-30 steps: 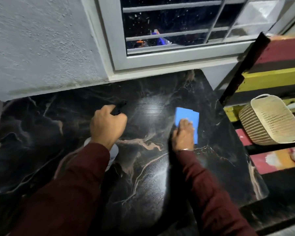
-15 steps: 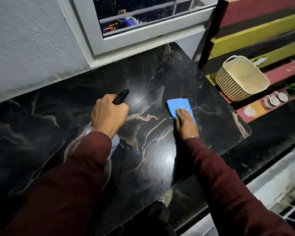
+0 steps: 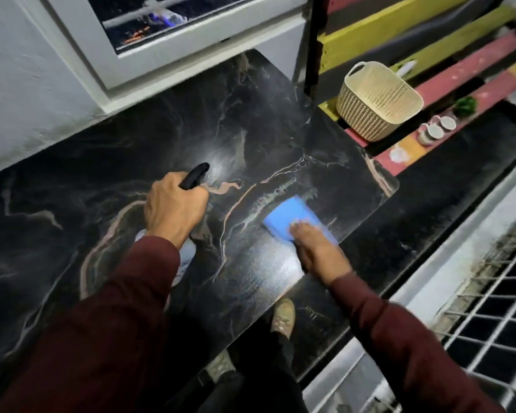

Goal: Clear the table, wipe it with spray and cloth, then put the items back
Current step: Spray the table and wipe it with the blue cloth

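The left hand (image 3: 175, 208) is wrapped around the neck of a spray bottle (image 3: 195, 176), black nozzle aimed away over the black marble table (image 3: 72, 174). The right hand (image 3: 316, 247) presses, fingers flat and together, on a blue cloth (image 3: 289, 217) near the table's right edge. A cream basket (image 3: 379, 102) stands well apart on the striped steps.

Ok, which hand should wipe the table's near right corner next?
Right. The right hand already presses the blue cloth flat on the table beside that corner; the left hand grips the spray bottle.
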Action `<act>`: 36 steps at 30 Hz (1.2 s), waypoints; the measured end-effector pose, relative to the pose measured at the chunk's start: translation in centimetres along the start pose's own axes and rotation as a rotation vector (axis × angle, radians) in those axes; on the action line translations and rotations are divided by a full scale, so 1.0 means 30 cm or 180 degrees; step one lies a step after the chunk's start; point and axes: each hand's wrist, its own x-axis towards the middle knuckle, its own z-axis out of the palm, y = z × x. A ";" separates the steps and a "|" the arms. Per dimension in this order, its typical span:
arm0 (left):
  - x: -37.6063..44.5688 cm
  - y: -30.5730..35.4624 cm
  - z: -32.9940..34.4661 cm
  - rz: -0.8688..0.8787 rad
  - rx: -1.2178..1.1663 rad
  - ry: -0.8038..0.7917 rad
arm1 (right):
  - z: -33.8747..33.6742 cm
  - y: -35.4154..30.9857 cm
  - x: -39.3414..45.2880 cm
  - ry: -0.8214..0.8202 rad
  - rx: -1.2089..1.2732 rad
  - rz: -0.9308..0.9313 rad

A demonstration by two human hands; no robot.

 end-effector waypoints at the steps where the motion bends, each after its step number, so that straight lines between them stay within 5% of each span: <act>1: -0.001 0.010 0.005 0.0039 0.0022 -0.0005 | -0.040 0.052 0.036 0.0250 0.0016 0.0427; 5: -0.020 0.061 0.019 0.0226 -0.0077 -0.0119 | -0.005 -0.037 0.055 0.0618 0.0102 0.1367; 7: -0.026 0.073 0.027 0.0288 -0.0114 -0.0147 | 0.085 -0.196 -0.035 0.0641 0.0238 0.1084; 13: -0.041 0.100 0.059 0.0402 -0.0129 -0.0256 | 0.316 -0.630 -0.339 -0.0341 0.0665 -0.0354; 19: -0.047 0.102 0.021 0.0406 -0.0096 -0.0224 | 0.235 -0.401 -0.316 -0.0786 0.0514 -0.1137; 24: -0.068 0.118 0.012 0.0428 -0.0089 -0.0252 | -0.017 -0.059 -0.218 0.0234 0.0331 0.0324; 28: -0.076 0.138 0.018 0.0459 -0.0116 -0.0241 | -0.025 -0.085 -0.155 0.0602 0.0338 0.1083; 36: -0.095 0.190 0.078 0.0546 -0.0211 -0.0317 | 0.256 -0.472 -0.256 0.0180 0.0407 -0.0442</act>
